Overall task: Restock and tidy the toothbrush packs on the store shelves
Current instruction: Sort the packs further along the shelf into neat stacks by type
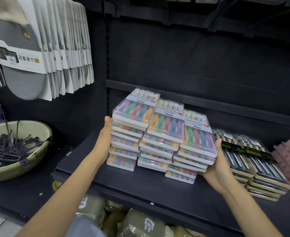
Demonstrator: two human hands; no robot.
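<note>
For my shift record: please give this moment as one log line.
left hand: presses stacks' left side | right hand: presses right side | pastel toothbrush packs: three stacks on shelf

From my feed I see two bare forearms, no sleeves, watch or rings showing on the left hand (104,139) or the right hand (217,163). Low in view, a patch of grey-blue garment (84,226) shows.

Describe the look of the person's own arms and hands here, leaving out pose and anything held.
Both forearms are bare with no sleeves in view. The left hand and right hand wear no gloves, and no rings, watch or bracelets show. The fingernails that show look short and unpainted.
</note>
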